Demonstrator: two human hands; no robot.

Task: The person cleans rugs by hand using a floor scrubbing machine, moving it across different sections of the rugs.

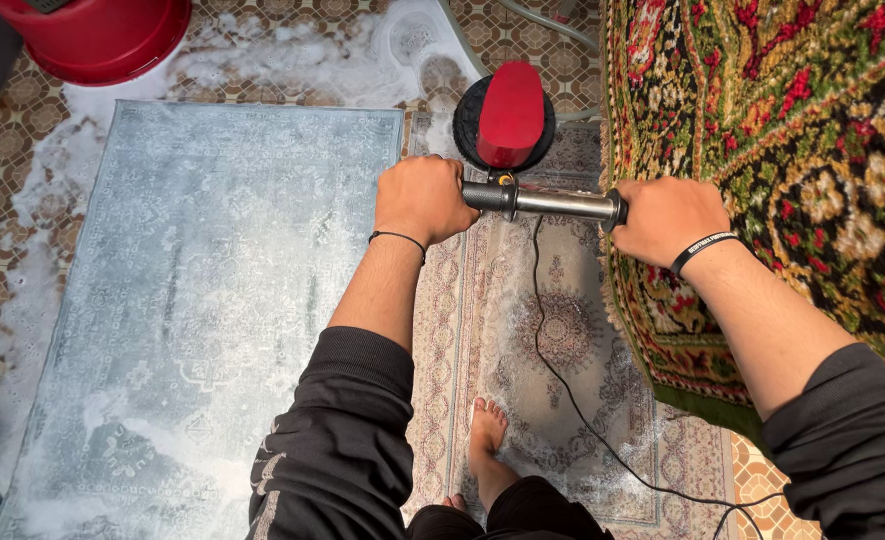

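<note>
Fig.: I'm gripping w/ left hand [420, 198] & right hand [667, 218], fingers wrapped tight on the handlebar [552, 203] of the red scrubbing machine [507, 115], sitting on the wet beige rug [552, 330] btw. soapy grey rug [212, 290] & red-green carpet [792, 150]; prob. heavy, rigid, slick—hold bar ends.

Both arms wear dark, near-black sleeves pushed up above the elbow, the forearms bare. The left hand [420, 197] has a thin black band at its wrist; the right hand [665, 218] has a broader black wristband with pale lettering. Dark trousers, bare feet.
</note>
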